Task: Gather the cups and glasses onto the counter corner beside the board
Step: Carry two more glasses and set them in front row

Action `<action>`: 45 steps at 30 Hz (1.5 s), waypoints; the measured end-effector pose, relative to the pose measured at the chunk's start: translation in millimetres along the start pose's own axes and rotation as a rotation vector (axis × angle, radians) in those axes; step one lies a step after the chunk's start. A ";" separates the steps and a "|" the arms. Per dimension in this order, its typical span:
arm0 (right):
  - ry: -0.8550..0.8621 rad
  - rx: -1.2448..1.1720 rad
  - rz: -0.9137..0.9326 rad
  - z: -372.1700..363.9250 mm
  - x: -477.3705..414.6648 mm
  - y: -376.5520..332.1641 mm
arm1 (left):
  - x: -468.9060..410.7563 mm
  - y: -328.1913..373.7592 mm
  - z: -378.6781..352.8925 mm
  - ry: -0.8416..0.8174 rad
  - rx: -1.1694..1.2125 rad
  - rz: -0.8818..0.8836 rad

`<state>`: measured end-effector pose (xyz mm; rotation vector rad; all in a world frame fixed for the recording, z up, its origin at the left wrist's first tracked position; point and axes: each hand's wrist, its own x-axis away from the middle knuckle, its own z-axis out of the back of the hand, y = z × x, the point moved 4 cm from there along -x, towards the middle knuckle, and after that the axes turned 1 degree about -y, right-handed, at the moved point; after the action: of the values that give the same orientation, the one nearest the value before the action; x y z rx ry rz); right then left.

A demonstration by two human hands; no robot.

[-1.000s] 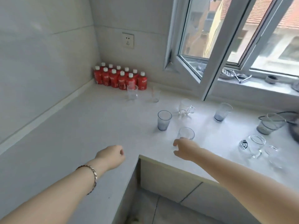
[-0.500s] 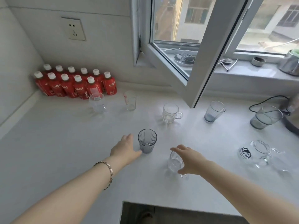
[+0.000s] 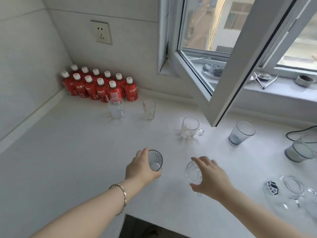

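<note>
On the white counter (image 3: 68, 152), my left hand (image 3: 139, 170) is wrapped around a grey ribbed tumbler (image 3: 155, 160) that stands upright. My right hand (image 3: 210, 177) curls around a small clear glass (image 3: 193, 174), thumb below it and fingers above. Further back stand a clear handled mug (image 3: 190, 128), a grey-blue ribbed tumbler (image 3: 241, 135), a clear glass with red markings (image 3: 149, 109) and another clear cup (image 3: 116, 109). Grey glasses (image 3: 299, 152) sit at the right edge. No board is in view.
Several red bottles (image 3: 99, 86) fill the back left corner. An open window sash (image 3: 228, 74) juts over the counter above the mug. A clear jug with a black logo (image 3: 274, 188) and more glassware lie at the right. A black cable (image 3: 299, 131) runs past the grey glasses.
My left hand has moved forward from the counter edge and closed around the grey tumbler. My right hand has settled around the small clear glass. The view has shifted closer over the counter.
</note>
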<state>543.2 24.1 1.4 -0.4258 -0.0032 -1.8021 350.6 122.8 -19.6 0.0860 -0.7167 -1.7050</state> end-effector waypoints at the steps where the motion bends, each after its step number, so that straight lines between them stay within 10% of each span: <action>1: 0.007 0.016 0.045 3.0 1.5 -5.3 | 14.0 -4.3 4.5 0.026 0.016 0.013; 26: -0.371 0.241 1.276 -146.5 343.9 -397.7 | 618.2 -286.4 18.9 0.646 0.282 1.089; 45: -0.440 0.253 1.214 -317.8 560.9 -675.7 | 866.1 -633.6 92.5 0.677 0.217 1.167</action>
<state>-296.9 -383.7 14.2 -0.4792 -0.2285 -0.4871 -472.5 -571.2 13.1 0.3092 -0.2957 -0.4140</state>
